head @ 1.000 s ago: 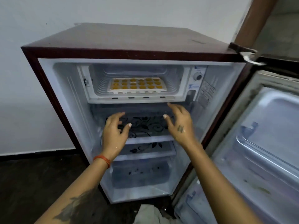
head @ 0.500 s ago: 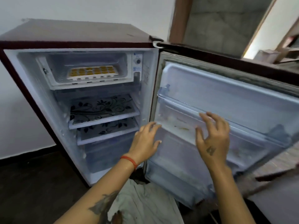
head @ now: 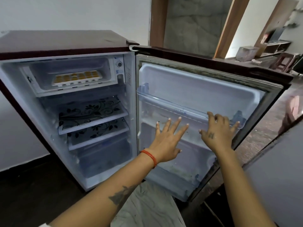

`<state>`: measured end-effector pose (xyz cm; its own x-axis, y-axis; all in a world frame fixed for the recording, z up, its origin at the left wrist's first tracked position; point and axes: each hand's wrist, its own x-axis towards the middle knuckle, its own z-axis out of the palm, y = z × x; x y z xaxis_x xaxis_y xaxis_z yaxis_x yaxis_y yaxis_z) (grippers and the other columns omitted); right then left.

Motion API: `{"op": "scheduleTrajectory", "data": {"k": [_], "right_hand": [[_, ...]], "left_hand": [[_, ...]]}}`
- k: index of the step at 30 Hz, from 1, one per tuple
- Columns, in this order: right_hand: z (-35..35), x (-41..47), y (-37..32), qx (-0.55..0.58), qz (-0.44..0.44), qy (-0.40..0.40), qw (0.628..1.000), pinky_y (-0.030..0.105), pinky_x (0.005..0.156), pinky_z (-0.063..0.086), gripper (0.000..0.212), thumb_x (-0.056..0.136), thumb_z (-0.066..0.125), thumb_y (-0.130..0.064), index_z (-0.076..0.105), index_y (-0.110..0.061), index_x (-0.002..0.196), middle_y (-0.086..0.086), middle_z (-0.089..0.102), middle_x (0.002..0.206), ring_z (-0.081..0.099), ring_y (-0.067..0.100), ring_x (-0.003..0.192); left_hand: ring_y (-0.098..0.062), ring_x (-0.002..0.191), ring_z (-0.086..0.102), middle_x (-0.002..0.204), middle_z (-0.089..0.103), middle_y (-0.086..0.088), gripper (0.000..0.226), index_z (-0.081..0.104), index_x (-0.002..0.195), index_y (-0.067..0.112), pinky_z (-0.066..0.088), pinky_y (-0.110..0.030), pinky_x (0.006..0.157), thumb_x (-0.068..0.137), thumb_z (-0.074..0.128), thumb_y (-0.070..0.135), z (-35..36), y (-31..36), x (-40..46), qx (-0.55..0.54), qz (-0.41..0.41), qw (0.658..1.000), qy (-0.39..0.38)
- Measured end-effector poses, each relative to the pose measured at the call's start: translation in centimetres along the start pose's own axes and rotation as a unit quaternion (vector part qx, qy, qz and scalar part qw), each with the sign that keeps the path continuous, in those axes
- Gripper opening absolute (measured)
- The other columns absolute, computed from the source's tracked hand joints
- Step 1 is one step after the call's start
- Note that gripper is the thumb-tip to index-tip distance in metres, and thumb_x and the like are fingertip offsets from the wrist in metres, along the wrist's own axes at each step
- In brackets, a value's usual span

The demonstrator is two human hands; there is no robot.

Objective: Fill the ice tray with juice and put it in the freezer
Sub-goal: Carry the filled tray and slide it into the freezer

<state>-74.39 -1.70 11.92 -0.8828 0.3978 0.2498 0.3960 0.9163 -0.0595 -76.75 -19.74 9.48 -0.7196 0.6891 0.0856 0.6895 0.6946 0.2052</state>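
Observation:
The white ice tray [head: 77,78], its cells filled with orange juice, lies inside the freezer compartment [head: 39,89] at the top of the small fridge. The fridge door [head: 188,82] stands wide open to the right. My left hand [head: 167,140] is spread with straight fingers in front of the door's inner side, below its clear shelf [head: 172,105]. Further right, my right hand [head: 218,130] reaches up to that shelf's rail, fingers extended, holding nothing. Both hands are far from the tray.
Two floral-printed glass shelves [head: 91,115] and a clear crisper drawer [head: 105,159] sit below the freezer. A doorway with wooden frame [head: 157,22] is behind the fridge. A grey surface [head: 278,169] lies at right, dark floor [head: 32,185] at left.
The view swung right from the fridge interior to the open door. Both hands moved away from the freezer area to the door's inner side, fingers spreading wider.

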Motion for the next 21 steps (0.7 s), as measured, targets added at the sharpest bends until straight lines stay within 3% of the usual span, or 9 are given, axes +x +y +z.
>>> {"op": "scheduleTrajectory", "data": {"k": [4,7,11,15,18,21], "right_hand": [[-0.3,-3.5,-2.3,-0.007,-0.008,0.013,1.0,0.062,0.111,0.004,0.078,0.082,0.062,-0.041,0.023,-0.017,0.144,0.013,0.037,0.141,0.028,0.032,0.133],[-0.9,-6.6,-5.0,-0.011,-0.018,0.012,1.0,0.058,0.112,0.006,0.079,0.085,0.057,-0.044,0.017,-0.015,0.146,0.014,0.03,0.146,0.024,0.033,0.135],[-1.6,-11.4,-9.7,0.037,-0.032,0.011,0.999,0.052,0.113,-0.002,0.066,0.091,0.047,-0.034,0.018,-0.013,0.146,0.017,0.017,0.152,0.013,0.033,0.14],[-2.2,-15.9,-14.4,0.14,-0.081,0.024,0.986,0.04,0.115,-0.01,0.054,0.095,0.041,-0.019,0.024,-0.013,0.146,0.015,0.014,0.156,0.005,0.029,0.145],[-3.8,-19.0,-17.8,0.27,-0.13,0.058,0.952,0.032,0.117,0.006,0.042,0.092,0.049,-0.009,0.047,-0.01,0.134,0.012,0.041,0.145,0.027,0.026,0.14],[-6.1,-21.9,-20.3,0.336,-0.172,0.164,0.912,0.022,0.105,0.035,0.031,0.084,0.061,0.001,0.065,-0.007,0.114,0.009,0.064,0.119,0.058,0.023,0.115]], "left_hand": [[-0.033,0.145,-0.015,0.155,-0.028,0.001,0.1,-0.019,0.146,0.03,0.001,-0.066,0.112,0.088,0.062,0.034,-0.3,0.1,-0.6,-0.014,-0.001,1.0,0.024],[-0.031,0.145,-0.015,0.155,-0.026,0.009,0.1,-0.024,0.142,0.032,0.002,-0.067,0.111,0.088,0.061,0.029,-0.7,-0.6,-2.1,-0.037,0.018,0.999,0.03],[-0.022,0.147,-0.01,0.159,-0.001,0.015,0.08,-0.006,0.148,0.035,-0.001,-0.063,0.114,0.091,0.04,0.003,-1.7,-2.8,-5.2,-0.123,0.039,0.991,0.039],[-0.023,0.147,0.001,0.157,0.012,0.018,0.067,0.018,0.147,0.04,0.001,-0.06,0.115,0.091,0.037,0.007,-2.9,-6.1,-9.5,-0.208,0.025,0.977,0.049],[-0.021,0.147,0.008,0.157,0.015,0.017,0.048,0.029,0.143,0.041,0.005,-0.057,0.116,0.097,0.035,0.03,-3.9,-8.8,-12.7,-0.238,0.01,0.97,0.051],[-0.013,0.143,0.023,0.154,0.028,0.009,0.065,0.031,0.145,0.034,0.02,-0.045,0.117,0.087,0.023,0.062,-4.6,-10.8,-16.3,-0.277,-0.01,0.959,0.065]]}}
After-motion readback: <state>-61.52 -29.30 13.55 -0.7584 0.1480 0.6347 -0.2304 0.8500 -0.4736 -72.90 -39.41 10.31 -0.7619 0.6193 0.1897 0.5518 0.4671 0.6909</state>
